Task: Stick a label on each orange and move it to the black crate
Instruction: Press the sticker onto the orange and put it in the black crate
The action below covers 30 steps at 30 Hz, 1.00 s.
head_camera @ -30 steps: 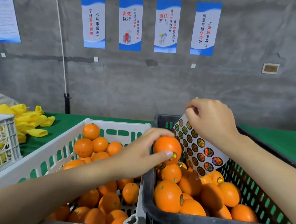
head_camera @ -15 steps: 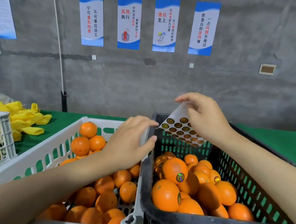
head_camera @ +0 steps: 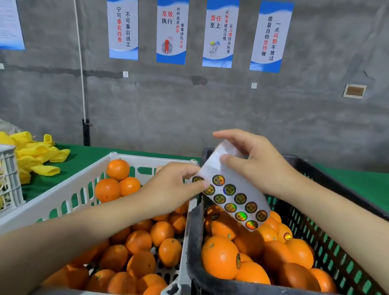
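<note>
My right hand (head_camera: 254,163) holds a white label sheet (head_camera: 229,190) with several round shiny stickers, tilted above the black crate (head_camera: 194,250). My left hand (head_camera: 175,187) reaches across from the left and pinches a sticker at the sheet's lower left corner with thumb and fingertips. The black crate holds several oranges (head_camera: 221,256), some showing labels. The white crate (head_camera: 72,192) to its left holds several unlabelled oranges (head_camera: 137,242).
A green cloth (head_camera: 368,187) covers the table. Yellow foam fruit nets (head_camera: 36,153) lie at the back left, beside a small white basket (head_camera: 0,181). A grey concrete wall with posters stands close behind.
My left hand let go of a labelled orange in the black crate, rose, and now pinches a sticker on the sheet. My right hand tilted the sheet down towards it.
</note>
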{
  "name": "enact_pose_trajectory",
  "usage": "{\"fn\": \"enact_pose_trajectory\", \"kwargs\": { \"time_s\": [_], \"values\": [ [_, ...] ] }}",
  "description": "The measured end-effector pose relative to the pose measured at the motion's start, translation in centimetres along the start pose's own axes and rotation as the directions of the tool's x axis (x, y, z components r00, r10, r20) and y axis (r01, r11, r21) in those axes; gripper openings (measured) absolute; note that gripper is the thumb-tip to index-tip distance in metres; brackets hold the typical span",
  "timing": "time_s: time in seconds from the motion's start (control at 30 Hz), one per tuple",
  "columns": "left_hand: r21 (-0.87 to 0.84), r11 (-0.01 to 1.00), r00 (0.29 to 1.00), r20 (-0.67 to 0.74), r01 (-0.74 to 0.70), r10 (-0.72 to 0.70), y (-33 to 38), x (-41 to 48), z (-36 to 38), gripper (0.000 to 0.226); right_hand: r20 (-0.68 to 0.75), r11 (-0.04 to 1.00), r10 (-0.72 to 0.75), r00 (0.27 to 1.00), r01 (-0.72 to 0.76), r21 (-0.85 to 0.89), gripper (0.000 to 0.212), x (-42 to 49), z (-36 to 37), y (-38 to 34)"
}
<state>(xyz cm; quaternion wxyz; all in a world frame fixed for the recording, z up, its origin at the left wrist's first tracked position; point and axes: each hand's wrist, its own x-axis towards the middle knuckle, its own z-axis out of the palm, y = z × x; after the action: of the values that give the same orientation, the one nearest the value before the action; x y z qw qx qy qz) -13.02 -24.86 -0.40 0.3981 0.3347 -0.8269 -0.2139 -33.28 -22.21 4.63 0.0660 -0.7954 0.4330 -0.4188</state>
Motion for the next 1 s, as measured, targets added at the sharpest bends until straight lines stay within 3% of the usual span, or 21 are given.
{"fn": "enact_pose_trajectory", "kwargs": {
  "time_s": [0.07,0.13,0.27,0.37,0.67,0.9,1.0],
  "values": [
    [-0.148,0.988,0.998,-0.033,0.04,-0.046,0.0,0.1,-0.1,0.016,-0.115,0.96,-0.08,0.99,0.046,-0.276,0.045,-0.3,0.2,0.2],
    [-0.227,0.972,0.996,-0.041,0.064,-0.075,0.0,0.2,-0.2,0.019,-0.172,0.892,-0.193,0.966,0.1,-0.441,0.04,-0.5,0.0,0.2],
    [-0.24,0.967,0.994,-0.041,0.087,-0.1,-0.4,0.2,-0.1,0.016,-0.032,0.882,-0.214,0.976,0.18,-0.436,0.025,-0.6,0.0,0.0],
    [-0.233,0.969,0.995,-0.032,0.088,-0.098,-0.4,0.1,0.0,0.017,0.072,0.873,-0.194,0.978,0.205,-0.442,0.029,-0.8,0.5,0.1],
    [-0.298,0.95,0.992,-0.059,0.09,-0.112,-0.1,0.1,0.1,0.017,0.052,0.892,-0.23,0.972,0.231,-0.388,0.028,-1.0,0.9,0.1],
    [-0.386,0.92,0.992,-0.07,0.071,-0.106,0.0,0.3,-0.3,0.018,0.066,0.898,-0.181,0.981,0.192,-0.396,0.042,-0.8,1.5,0.4],
    [-0.396,0.914,0.989,-0.073,0.087,-0.126,0.1,0.4,-0.3,0.017,0.011,0.891,-0.221,0.975,0.207,-0.404,0.037,-0.9,1.4,0.0]
  ]
}}
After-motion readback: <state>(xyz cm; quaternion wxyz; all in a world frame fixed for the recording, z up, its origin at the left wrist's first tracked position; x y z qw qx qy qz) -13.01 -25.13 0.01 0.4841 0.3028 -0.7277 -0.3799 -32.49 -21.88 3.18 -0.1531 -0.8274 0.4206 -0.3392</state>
